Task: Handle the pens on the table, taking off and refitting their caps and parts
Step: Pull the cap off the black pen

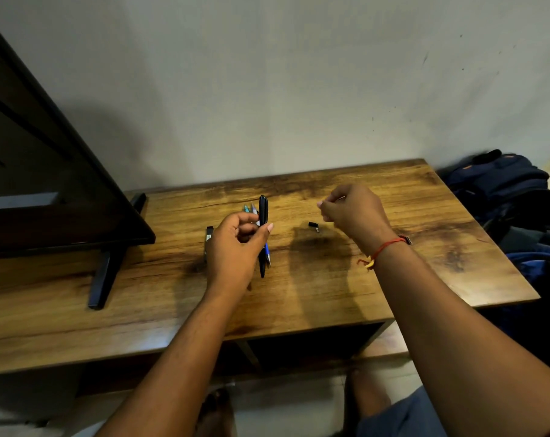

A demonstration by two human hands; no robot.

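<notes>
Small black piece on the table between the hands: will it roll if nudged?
The small black piece looks short and rounded, so it probably rolls. It seems tiny, hence likely light, and may skid on the smooth-looking wooden table.

Left hand (236, 244) above wooden table (425, 216), thumb and fingers gripping a black pen (263, 216), near upright. Blue pen (267, 252) shows just beside its lower half. Teal pen (246, 208) and a pale one (253, 208) poke out past the knuckles. Right hand (352, 212) raised, well apart, fingertips pinched together; can't tell what's in them. Small black part (313, 226) on the table between the hands. TV (47, 171) at left, backpack (500, 178) at right.
</notes>
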